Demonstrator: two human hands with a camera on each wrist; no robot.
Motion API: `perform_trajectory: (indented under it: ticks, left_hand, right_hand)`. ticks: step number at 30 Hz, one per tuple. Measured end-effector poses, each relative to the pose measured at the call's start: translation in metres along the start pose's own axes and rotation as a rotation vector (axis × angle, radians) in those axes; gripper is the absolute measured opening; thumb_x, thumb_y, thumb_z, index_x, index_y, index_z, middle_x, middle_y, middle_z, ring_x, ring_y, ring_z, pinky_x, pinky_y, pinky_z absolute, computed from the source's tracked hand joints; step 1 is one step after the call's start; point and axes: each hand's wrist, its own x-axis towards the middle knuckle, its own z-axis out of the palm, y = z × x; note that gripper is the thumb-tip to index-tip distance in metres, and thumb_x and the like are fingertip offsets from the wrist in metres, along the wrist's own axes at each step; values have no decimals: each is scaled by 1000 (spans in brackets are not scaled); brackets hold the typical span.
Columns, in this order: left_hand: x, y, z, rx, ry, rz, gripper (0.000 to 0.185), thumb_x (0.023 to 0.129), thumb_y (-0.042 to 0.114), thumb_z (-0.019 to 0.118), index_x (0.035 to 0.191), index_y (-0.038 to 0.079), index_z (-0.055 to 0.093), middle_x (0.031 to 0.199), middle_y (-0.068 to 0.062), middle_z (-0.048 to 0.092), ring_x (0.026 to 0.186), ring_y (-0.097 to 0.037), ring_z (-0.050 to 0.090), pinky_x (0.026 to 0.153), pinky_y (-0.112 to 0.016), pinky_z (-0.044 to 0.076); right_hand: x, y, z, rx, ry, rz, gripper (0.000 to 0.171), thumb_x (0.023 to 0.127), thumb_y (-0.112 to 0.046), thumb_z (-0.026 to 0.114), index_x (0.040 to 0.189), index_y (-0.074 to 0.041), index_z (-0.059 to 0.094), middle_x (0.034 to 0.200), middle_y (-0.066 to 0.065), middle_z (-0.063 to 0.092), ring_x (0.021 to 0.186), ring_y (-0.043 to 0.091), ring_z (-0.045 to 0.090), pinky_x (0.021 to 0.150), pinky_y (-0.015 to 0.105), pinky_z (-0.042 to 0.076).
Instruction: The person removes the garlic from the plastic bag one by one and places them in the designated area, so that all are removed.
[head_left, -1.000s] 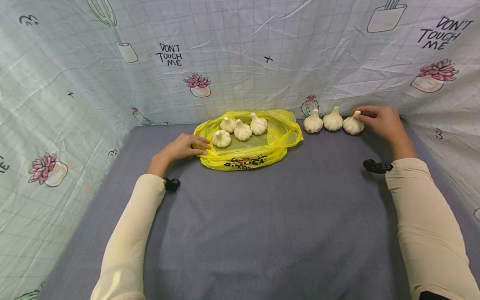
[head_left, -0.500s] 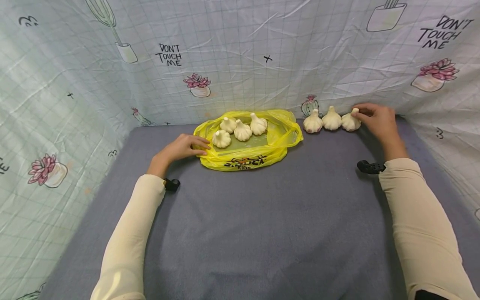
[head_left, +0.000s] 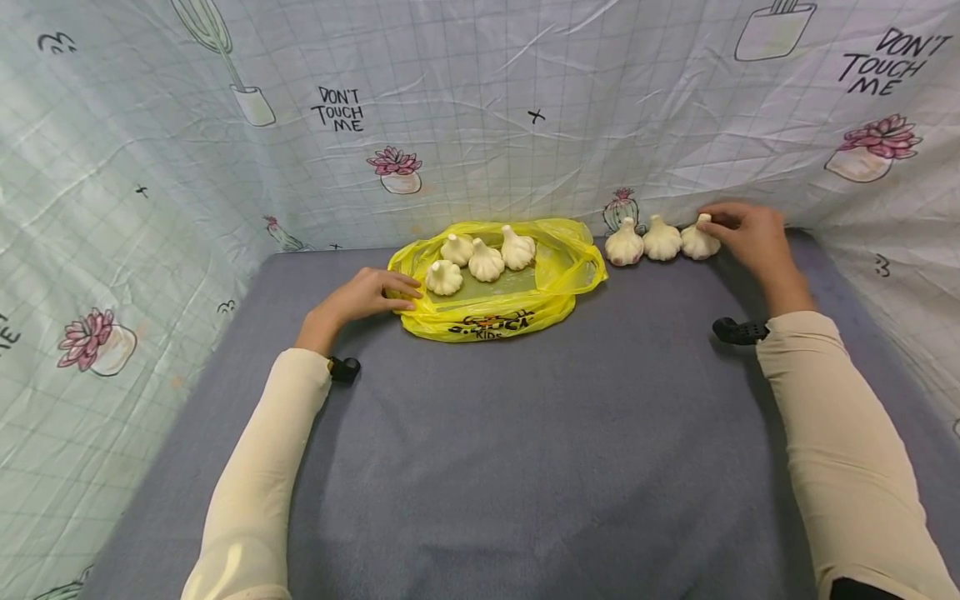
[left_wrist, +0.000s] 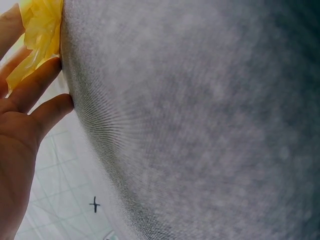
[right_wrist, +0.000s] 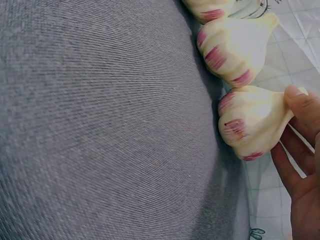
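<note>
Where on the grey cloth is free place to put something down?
The wide grey cloth between both sleeves, in front of the yellow bag, is bare. It is crowded at the back: four garlic bulbs on the bag, three by the right hand.

our right hand [head_left: 750,236] pinches the stem of the rightmost garlic [head_left: 699,241] in a row of three at the back of the grey counter [head_left: 525,433], against the printed cloth [head_left: 480,125]. our left hand [head_left: 367,296] rests with fingers on the edge of a yellow bag [head_left: 498,312], where four bulbs [head_left: 485,262] lie close together. the bag and the row sit near each other.
</note>
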Motion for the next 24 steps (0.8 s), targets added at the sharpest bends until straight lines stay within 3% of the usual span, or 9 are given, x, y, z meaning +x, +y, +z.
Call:
perform_trajectory:
  ticks: [5, 9, 12, 15, 17, 18, 21, 24]
  left_hand:
    - [1, -1, 1, -3, 1, -3, 31, 95, 28, 74, 123, 14, 76, 139, -9, 64, 134, -31, 54, 108, -53, 41]
    - [1, -2, 1, -3, 2, -1, 32, 95, 28, 73, 123, 13, 76, 139, -10, 64, 134, -32, 54, 108, -54, 41]
    - [1, -1, 0, -1, 2, 2, 31, 96, 28, 73, 123, 13, 76, 138, -10, 64, 134, -31, 55, 108, -53, 42]
    - [0, 1, 0, 5, -1, 7, 31, 96, 28, 73, 123, 13, 76, 138, -10, 64, 133, -32, 55, 105, -53, 43]
    - [0, 2, -1, 7, -3, 6, 31, 96, 28, 72, 123, 14, 76, 138, -10, 64, 133, -32, 55, 104, -53, 44]
    - [0, 1, -1, 7, -4, 6, 31, 96, 28, 72, 123, 14, 76, 139, -10, 64, 133, -32, 55, 104, -53, 44]
    - [0, 1, -1, 7, -8, 5, 31, 96, 28, 72, 123, 13, 76, 139, -10, 64, 133, -32, 55, 105, -53, 44]
    - [0, 1, -1, 7, -9, 6, 31, 96, 28, 72, 123, 13, 76, 139, -10, 64, 134, -32, 54, 107, -53, 42]
  right_hand:
    - [-1, -1, 3, -2, -18, -16, 34, 97, -24, 73, 126, -5, 73, 107, 17, 76, 73, -25, 45, 65, 9, 36]
    - [-1, -4, 3, 1, -39, -15, 39, 98, -25, 70, 133, -7, 69, 121, 25, 70, 81, -21, 50, 67, 7, 37]
    - [-1, -8, -1, -7, -56, -6, 41, 100, -27, 68, 137, -9, 66, 131, 20, 66, 102, 5, 67, 79, 14, 45]
    - [1, -17, -5, -4, -50, -26, 41, 101, -25, 67, 138, -8, 65, 135, 17, 65, 120, 38, 64, 96, 37, 51]
    - [2, -25, -7, -14, -42, -61, 41, 101, -23, 67, 139, -8, 64, 135, 17, 64, 121, 45, 61, 99, 52, 47]
    - [3, -29, -8, -24, -33, -88, 40, 100, -21, 68, 138, -8, 65, 134, 17, 65, 120, 46, 61, 98, 54, 47]
    - [4, -42, -8, -83, 4, -185, 37, 98, -17, 71, 134, -9, 69, 128, 17, 68, 114, 45, 65, 88, 37, 50]
    - [6, -54, -5, -123, 31, -278, 34, 96, -15, 73, 129, -8, 71, 123, 17, 71, 107, 44, 68, 72, 26, 42]
